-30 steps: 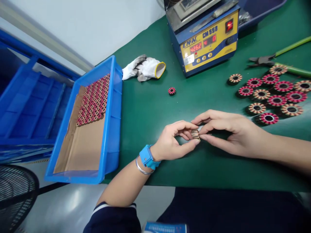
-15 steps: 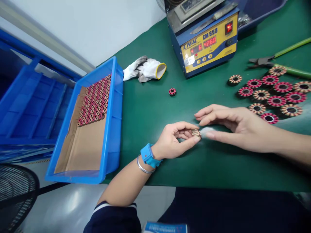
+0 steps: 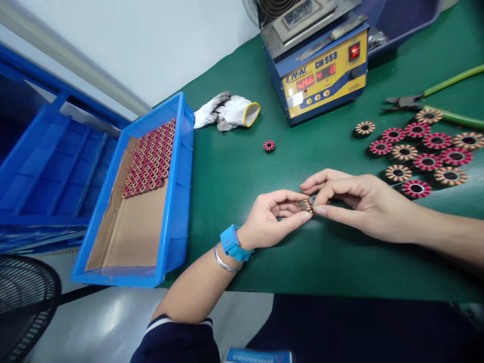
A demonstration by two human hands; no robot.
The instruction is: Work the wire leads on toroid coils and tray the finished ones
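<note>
My left hand holds a small copper-wound stator between thumb and fingers, just above the green tabletop. A wristband and a bangle circle that wrist. From the other side my right hand meets the stator's end, thumb and forefinger pinched together. Thin wire-like strands show beside these fingertips; what exactly they grip is too small to tell. A lone red stator sits on the table beyond my hands. Several red and copper-coloured stators stand grouped to the right of my right hand.
At left is a blue bin lined with cardboard, rows of stators inside. White gloves lie behind the hands. A CM 558 heating unit with lit displays stands at the back, green-handled cutters at right, a fan lower left.
My right thumb and forefinger have closed together at the stator's end; they were apart before, with a blurred pale thing beside the thumb. My left hand has kept its hold.
</note>
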